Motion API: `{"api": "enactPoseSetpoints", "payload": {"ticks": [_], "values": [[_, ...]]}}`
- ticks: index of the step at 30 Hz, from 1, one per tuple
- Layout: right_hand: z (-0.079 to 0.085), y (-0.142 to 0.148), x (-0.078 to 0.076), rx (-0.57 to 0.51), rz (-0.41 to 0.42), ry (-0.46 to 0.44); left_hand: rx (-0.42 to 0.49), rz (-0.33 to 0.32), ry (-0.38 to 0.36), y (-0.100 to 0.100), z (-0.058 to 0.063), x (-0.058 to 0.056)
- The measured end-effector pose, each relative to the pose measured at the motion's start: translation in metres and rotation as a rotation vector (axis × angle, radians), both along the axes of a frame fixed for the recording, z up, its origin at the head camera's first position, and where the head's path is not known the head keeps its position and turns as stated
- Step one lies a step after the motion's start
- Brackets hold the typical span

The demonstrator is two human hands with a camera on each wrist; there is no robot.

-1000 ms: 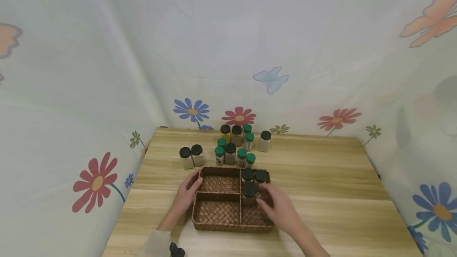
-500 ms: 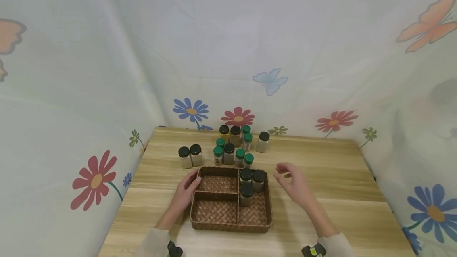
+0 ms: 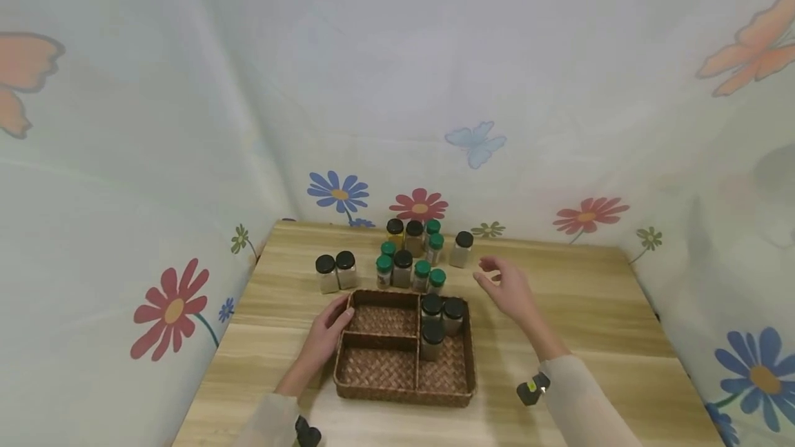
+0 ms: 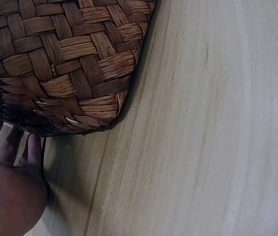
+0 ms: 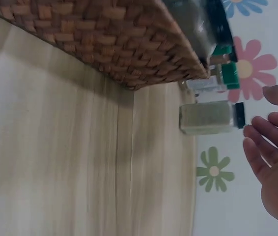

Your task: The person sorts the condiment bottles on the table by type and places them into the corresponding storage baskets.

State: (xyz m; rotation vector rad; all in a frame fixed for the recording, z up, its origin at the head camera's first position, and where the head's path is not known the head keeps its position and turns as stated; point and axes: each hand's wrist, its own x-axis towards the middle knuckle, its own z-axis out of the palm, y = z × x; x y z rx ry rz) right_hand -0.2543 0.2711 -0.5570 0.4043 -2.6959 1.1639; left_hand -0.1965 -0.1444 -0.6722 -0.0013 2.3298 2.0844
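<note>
A brown woven basket with three compartments lies on the table. My left hand holds its left wall near the far corner, thumb at the rim; in the left wrist view its fingers reach along the outside of the weave. Three black-lidded jars stand upright in the right-hand compartment. Beyond the basket's right side, my right hand hovers with loosely bent fingers and nothing in them. Nearest to it is a black-lidded jar of pale contents, upright and apart from the fingers; it also shows in the right wrist view.
Behind the basket stands a cluster of black-lidded and green-lidded jars. Two more black-lidded jars of pale contents stand to its left. A flowered cloth hangs along the back and sides of the wooden table.
My right hand has left the jar in the right compartment, passed over the basket's right side and moved forward towards the lone pale jar. The left hand stays on the basket.
</note>
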Motion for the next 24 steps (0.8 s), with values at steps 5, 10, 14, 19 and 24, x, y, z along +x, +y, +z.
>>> {"api": "enactPoseSetpoints", "payload": {"ticks": [5,10,14,19,24], "values": [[-0.004,-0.003,-0.026,0.02,-0.024,-0.022,0.013,0.005,-0.001,0.001,0.002,0.001],[-0.005,-0.008,-0.045,0.085,-0.035,-0.074,0.031,-0.006,-0.009,0.001,0.002,0.003],[-0.004,-0.012,-0.054,0.13,-0.043,-0.115,0.034,-0.009,-0.016,0.002,0.002,0.004],[-0.003,-0.015,-0.062,0.142,-0.044,-0.181,0.022,-0.011,-0.008,0.001,-0.001,0.003],[-0.004,-0.016,-0.067,0.113,-0.051,-0.237,0.031,-0.017,0.002,-0.001,-0.001,0.003]]}}
